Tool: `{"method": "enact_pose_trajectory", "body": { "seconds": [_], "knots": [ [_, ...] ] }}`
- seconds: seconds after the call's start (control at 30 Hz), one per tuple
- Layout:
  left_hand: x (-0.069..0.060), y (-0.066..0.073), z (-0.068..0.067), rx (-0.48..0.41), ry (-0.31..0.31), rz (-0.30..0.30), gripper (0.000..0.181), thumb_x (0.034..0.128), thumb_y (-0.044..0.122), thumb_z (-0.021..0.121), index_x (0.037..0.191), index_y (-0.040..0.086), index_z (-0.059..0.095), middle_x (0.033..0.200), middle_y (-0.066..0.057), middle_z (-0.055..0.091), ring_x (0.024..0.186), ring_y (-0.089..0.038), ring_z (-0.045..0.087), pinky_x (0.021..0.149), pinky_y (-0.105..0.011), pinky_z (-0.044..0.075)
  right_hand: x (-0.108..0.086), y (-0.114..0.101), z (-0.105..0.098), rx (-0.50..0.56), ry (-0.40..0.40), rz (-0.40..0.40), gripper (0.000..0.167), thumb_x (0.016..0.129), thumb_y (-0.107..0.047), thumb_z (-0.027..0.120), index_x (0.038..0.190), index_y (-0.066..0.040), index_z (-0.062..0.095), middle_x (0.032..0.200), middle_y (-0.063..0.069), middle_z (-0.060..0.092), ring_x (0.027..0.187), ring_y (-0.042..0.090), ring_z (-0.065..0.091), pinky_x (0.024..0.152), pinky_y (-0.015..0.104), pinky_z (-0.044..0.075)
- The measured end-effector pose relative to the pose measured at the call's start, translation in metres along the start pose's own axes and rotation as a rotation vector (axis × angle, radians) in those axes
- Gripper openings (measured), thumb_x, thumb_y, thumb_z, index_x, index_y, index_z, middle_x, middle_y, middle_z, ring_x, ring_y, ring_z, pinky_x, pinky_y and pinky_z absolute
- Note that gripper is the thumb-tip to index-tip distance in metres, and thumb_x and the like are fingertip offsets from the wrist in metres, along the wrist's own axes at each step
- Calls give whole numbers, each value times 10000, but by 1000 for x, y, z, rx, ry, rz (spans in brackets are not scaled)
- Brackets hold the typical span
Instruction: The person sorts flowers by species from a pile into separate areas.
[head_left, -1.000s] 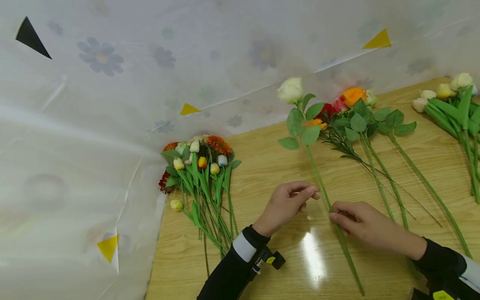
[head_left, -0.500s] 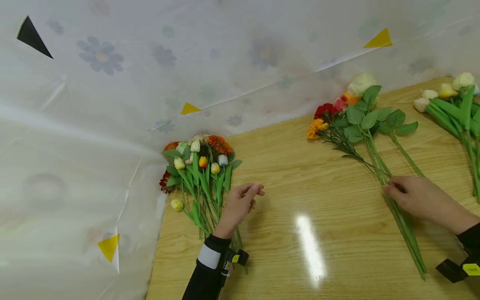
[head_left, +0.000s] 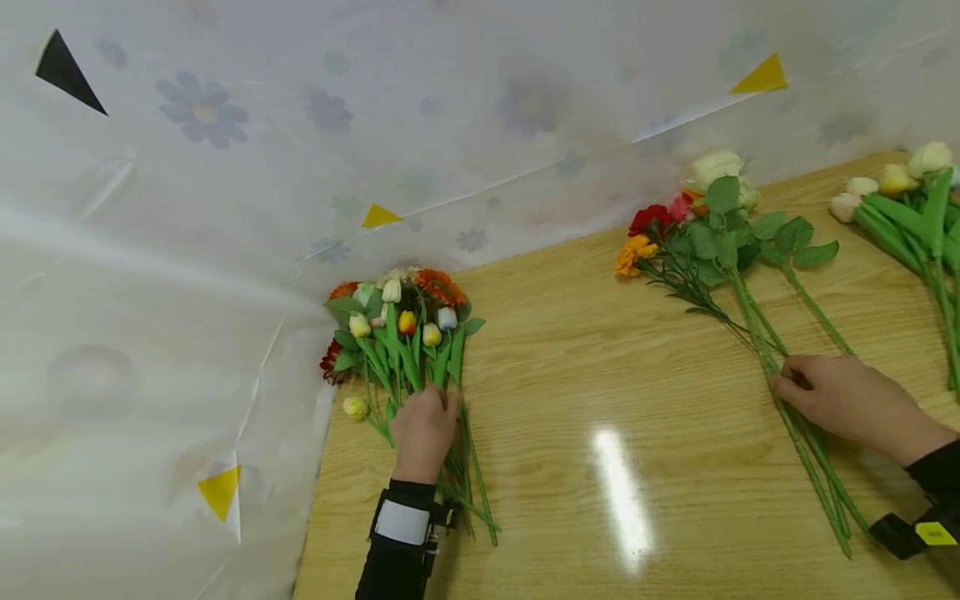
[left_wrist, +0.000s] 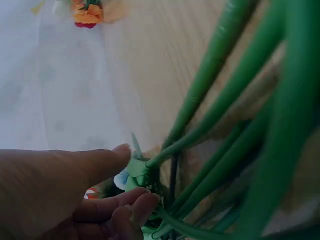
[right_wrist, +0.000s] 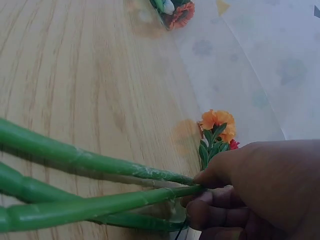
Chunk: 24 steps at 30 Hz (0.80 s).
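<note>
In the head view my left hand is over the stems of the left bunch of artificial tulips. The left wrist view has its thumb and fingers apart, reaching among the green stems, with fingertips close against them. My right hand pinches the stem of a white rose between thumb and fingers. This rose lies over other flowers on the right side of the table. Thumb and fingertips meet at the green stem in the right wrist view; the curled fingers are partly hidden.
Beside the white rose lie a red flower and an orange flower. Another tulip bunch is at the far right. Behind the wooden table hangs a pale flower-print sheet. Rust-orange flowers top the left bunch.
The right hand has carried the white rose rightward and laid it over the other flowers. The left hand has moved left and down onto the tulip stems.
</note>
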<state>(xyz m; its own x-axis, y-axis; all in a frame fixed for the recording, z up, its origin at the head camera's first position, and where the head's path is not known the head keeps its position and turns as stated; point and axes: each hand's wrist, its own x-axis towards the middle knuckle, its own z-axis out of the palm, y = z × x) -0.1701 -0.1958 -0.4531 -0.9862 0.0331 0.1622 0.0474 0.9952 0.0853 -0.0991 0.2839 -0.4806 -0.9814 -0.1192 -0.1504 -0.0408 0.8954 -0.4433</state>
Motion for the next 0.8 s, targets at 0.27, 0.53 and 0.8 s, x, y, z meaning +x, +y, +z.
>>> {"method": "enact_pose_trajectory", "body": {
  "seconds": [0.27, 0.53, 0.8],
  "knots": [
    [-4, 5, 9, 68, -21, 33, 658, 840, 428, 774, 474, 204, 275, 467, 85, 142, 341, -105, 239, 385, -251, 123, -5, 0, 0, -21, 81, -2, 315, 1047, -274, 517, 773, -119, 517, 604, -17, 375, 513, 110, 331, 532, 262, 237],
    [-2, 8, 8, -171, -108, 97, 444, 908, 277, 738, 537, 182, 512, 445, 72, 337, 372, -77, 298, 376, -223, 195, -8, -1, -3, -9, 130, 27, 373, 1065, -314, 468, 754, -109, 486, 587, -5, 373, 491, 128, 347, 504, 260, 237],
    [-1, 26, -5, -507, -215, 109, 181, 958, 275, 675, 978, 102, 724, 845, -23, 705, 536, -70, 511, 469, -231, 399, -11, -18, -1, 27, 261, -70, 249, 1042, -226, 528, 839, -89, 572, 597, -32, 384, 485, 55, 299, 494, 244, 224]
  ]
}}
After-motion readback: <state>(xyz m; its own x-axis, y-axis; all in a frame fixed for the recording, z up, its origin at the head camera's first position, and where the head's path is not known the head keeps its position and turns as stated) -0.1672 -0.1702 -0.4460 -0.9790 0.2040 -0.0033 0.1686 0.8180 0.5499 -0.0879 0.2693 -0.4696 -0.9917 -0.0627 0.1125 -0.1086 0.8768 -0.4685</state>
